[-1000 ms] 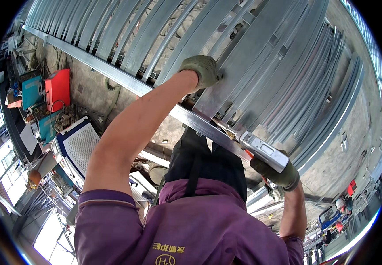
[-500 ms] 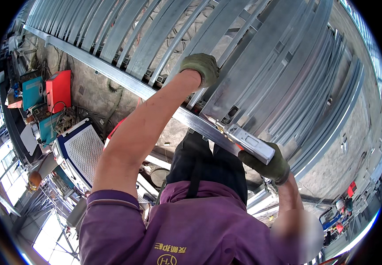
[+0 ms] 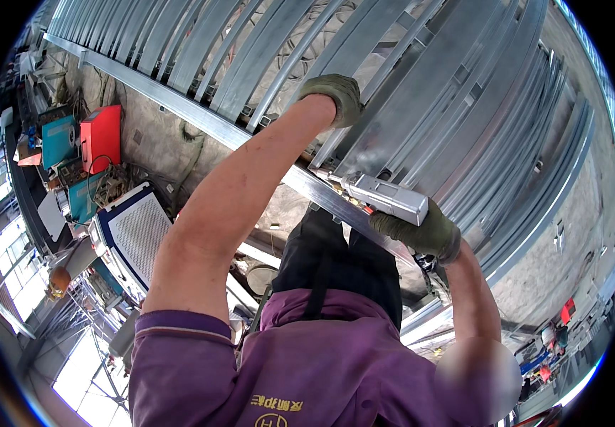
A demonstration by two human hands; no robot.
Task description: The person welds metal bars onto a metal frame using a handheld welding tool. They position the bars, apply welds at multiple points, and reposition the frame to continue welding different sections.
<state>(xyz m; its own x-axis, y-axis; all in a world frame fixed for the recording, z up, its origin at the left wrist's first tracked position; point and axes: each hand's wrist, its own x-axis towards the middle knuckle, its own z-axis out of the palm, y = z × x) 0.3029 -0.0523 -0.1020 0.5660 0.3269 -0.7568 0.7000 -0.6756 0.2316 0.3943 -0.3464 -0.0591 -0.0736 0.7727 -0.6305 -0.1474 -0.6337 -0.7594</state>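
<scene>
Left hand: the left hand (image 3: pixel 336 96), in an olive work glove, rests on the galvanized steel frame (image 3: pixel 421 92); its fingers curl over one of the grey slats and grip it, the bare forearm running down to a purple sleeve.
Right hand: the right hand (image 3: pixel 421 231), gloved the same way, is closed around the rear of a silver handheld tool (image 3: pixel 382 198) (a boxy metal body with a narrow nose), fingers wrapped tight beneath it.
Tool: it lies along the long steel rail (image 3: pixel 201 121) that crosses the frame diagonally, its nose pointing toward the left hand and touching the rail just below that hand; what the tip does there I cannot tell.
Frame: rows of parallel curved slats fill the upper part of the view, the rail laid across them.
Person: purple top (image 3: pixel 286 370), dark trousers (image 3: pixel 339 263) below the rail.
Surroundings: on the left, well apart from the hands, a red box (image 3: pixel 101 139), a teal box (image 3: pixel 58 141) and a white machine with a perforated panel (image 3: pixel 137 231) stand on the concrete floor (image 3: pixel 158 153).
</scene>
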